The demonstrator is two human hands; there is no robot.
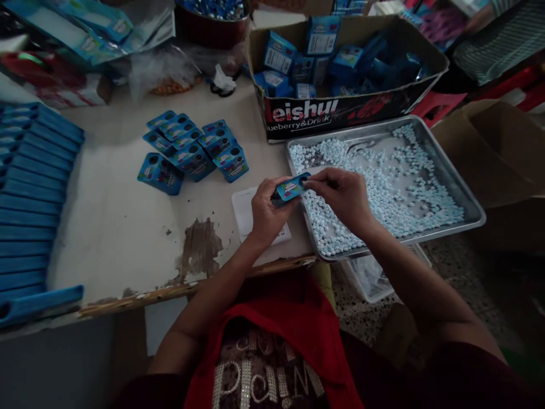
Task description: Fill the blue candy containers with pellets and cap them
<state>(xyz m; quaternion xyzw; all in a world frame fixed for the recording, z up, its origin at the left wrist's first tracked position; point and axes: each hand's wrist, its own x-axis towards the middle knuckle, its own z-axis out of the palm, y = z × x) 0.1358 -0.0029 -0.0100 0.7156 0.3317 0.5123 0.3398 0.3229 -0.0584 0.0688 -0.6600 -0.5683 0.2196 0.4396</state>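
My left hand (pixel 271 209) is wrapped round a small blue printed carton (pixel 290 188), held tilted above the table beside the tray. At the dark round hole in the carton's end, the fingertips of my right hand (pixel 343 193) are pinched together; what they hold, if anything, is too small to name. Under my right hand lies a metal tray (pixel 472 213) spread with many small pale blue and white candies (pixel 374 199). A white sheet or pad (pixel 243 211) rests on the table below my left hand. Left of my hands stands a group of similar blue cartons (pixel 193 161).
Behind the tray, an open cardboard box (pixel 306 120) holds several blue cartons. Long blue folded cartons (pixel 36 196) line the table's left side. A dark red bowl (pixel 213 28) and plastic bags (pixel 159 71) sit at the back. Another person's sleeve (pixel 496 40) shows upper right.
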